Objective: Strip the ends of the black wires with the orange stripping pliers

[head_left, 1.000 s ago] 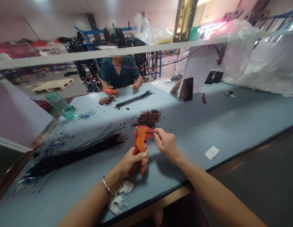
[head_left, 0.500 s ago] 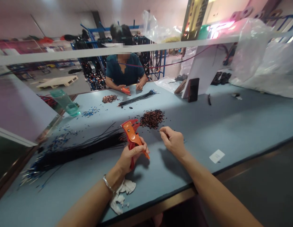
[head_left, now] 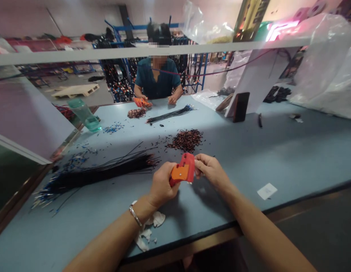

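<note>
My left hand (head_left: 164,183) is closed around a red and orange wire stripper (head_left: 182,172), whose head points right. Against that head, my right hand (head_left: 211,170) has thumb and fingers pinched together. What it pinches is hidden by the fingers and the tool. To the left lies a thick bundle of black wires (head_left: 101,172), with blue and bare tips at its near-left end. Just beyond the tool sits a pile of short black and copper-coloured scraps (head_left: 188,139).
Across the table, a person (head_left: 158,77) holds an orange tool (head_left: 141,102) beside a smaller wire bundle (head_left: 172,114). A green bottle (head_left: 84,116) stands left, a dark phone-like slab (head_left: 241,107) leans at right. White tissue (head_left: 145,234) and a white card (head_left: 267,191) lie near the front edge.
The stripper has turned from pointing away to pointing right, and its head has come up to my right fingers. Both hands are now close together. The view has shifted slightly.
</note>
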The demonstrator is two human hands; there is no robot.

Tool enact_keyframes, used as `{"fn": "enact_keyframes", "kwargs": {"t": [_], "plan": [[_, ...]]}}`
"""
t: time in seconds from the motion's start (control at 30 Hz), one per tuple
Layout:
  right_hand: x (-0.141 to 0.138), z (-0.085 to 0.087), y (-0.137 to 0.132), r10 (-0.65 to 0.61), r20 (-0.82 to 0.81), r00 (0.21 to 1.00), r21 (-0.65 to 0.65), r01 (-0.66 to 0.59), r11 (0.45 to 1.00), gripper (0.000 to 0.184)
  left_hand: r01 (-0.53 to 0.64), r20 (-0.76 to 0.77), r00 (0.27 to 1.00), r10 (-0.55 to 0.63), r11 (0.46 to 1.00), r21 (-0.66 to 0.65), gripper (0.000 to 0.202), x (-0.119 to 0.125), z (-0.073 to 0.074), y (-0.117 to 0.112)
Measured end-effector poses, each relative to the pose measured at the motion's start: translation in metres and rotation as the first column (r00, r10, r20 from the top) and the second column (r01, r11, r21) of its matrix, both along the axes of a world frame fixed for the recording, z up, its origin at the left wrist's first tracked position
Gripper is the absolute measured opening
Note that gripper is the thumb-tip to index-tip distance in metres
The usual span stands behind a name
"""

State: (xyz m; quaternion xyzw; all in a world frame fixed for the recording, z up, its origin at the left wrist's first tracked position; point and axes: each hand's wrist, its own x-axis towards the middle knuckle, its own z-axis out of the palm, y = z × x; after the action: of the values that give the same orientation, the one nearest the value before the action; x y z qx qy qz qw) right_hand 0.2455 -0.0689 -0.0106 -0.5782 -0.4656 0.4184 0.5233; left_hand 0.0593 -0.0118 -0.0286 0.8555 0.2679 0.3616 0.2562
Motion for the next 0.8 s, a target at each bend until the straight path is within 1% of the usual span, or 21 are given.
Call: {"fn": "enact_keyframes", "kwargs": {"t": [0.07,0.13,0.27,0.4,0.6,0.8], "plan": [[-0.0021,-0.0005,-0.0008,0.027,-0.077,0.997,-0.009,-0.028,1.000,0.012,0.023,-0.073,0.997,-0.013,0.989,0.143,0.023,0.0017,-0.0016,-0.0006],[-0.0034,-0.0021,-0.0015,0.047,-0.144,0.988,-0.011,-0.050,0.999,0.005,0.027,-0.151,0.988,0.010,0.970,0.241,0.025,0.0031,-0.0023,-0.0016],[-0.0030,-0.0050,-0.0027,0.109,-0.255,0.961,-0.022,-0.119,0.993,0.009,0.013,-0.239,0.968,0.072,0.942,0.335,0.026,0.0047,-0.0031,-0.0036],[-0.0017,-0.0040,-0.0041,0.142,-0.275,0.951,-0.037,-0.158,0.987,0.011,0.010,-0.259,0.961,0.093,0.929,0.370,0.023,0.0051,-0.0031,-0.0043],[-0.0012,-0.0041,-0.0051,0.171,-0.225,0.959,-0.011,-0.177,0.984,0.007,0.004,-0.243,0.965,0.095,0.926,0.379,0.024,0.0041,-0.0017,-0.0039],[-0.0003,-0.0074,-0.0049,0.203,-0.192,0.960,-0.002,-0.207,0.978,0.006,-0.003,-0.235,0.968,0.092,0.936,0.352,0.027,0.0037,-0.0033,-0.0033]]}}
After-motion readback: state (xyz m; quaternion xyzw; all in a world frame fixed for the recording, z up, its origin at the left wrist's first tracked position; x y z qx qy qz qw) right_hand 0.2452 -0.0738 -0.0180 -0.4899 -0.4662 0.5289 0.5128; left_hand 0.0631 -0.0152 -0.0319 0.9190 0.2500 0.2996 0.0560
